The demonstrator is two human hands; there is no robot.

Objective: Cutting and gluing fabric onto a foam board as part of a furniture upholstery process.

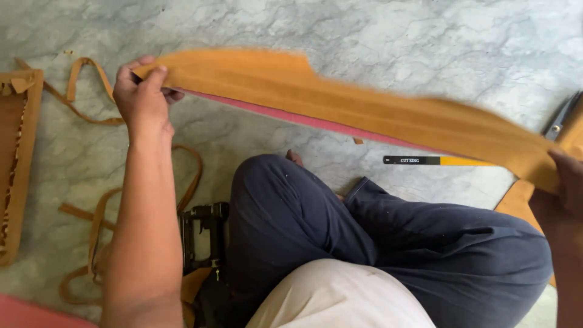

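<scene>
A long curved panel covered in mustard-orange fabric (340, 100), with a pink edge along its underside, is held up above the marble floor and looks blurred. My left hand (143, 94) grips its left end, thumb on top. At the right edge of view my right hand (568, 182) holds the panel's other end. My crossed legs in dark blue trousers (364, 231) lie below the panel.
Thin orange fabric strips (91, 218) lie on the floor at left. Another orange-covered piece (18, 158) rests at the far left. A black staple gun (203, 234) sits by my knee. A black-and-yellow utility knife (431, 160) and scissors (562, 118) lie at right.
</scene>
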